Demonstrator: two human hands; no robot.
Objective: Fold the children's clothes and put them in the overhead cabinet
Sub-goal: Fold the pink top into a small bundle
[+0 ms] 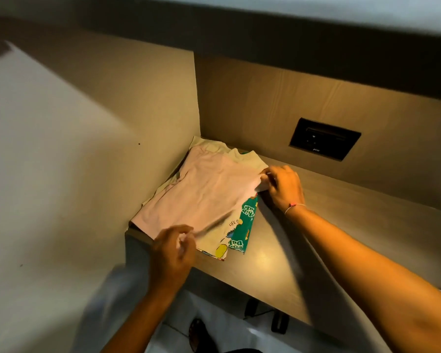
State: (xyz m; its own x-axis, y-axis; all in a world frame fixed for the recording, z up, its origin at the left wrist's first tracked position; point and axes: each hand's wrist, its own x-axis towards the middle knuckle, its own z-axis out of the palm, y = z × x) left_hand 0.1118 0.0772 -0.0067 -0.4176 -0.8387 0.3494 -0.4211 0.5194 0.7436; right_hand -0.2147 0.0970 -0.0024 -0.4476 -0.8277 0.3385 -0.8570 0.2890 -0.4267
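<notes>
**Op:** Pink top (201,197) lies flat on the stack, far-left corner of tabletop (323,225), against the side panel (138,103). Under it a cream printed garment (215,242) and a green printed one (245,225), both poking out on my near-right side. Right hand (283,187) closed, pinching the top's far-right corner. Left hand (172,250) curled at the near hem; motion blur, so can't tell if it's actually gripping fabric.

**Obs:** Step in hand?

**Op:** Judging: squaring/folding the pink top on the pile. Cabinet not reached yet.

**Obs:** How to do it well?

**Op:** Keep both corners taut, fold over w/o dragging lower layers. They're already skewed. Align edges to the pile, press the crease flat, then lift the whole stack from beneath w/ both hands.

**Obs:** Risk?

**Op:** Stack sits at the tabletop's near edge; a pull toward me could slide it off.
</notes>
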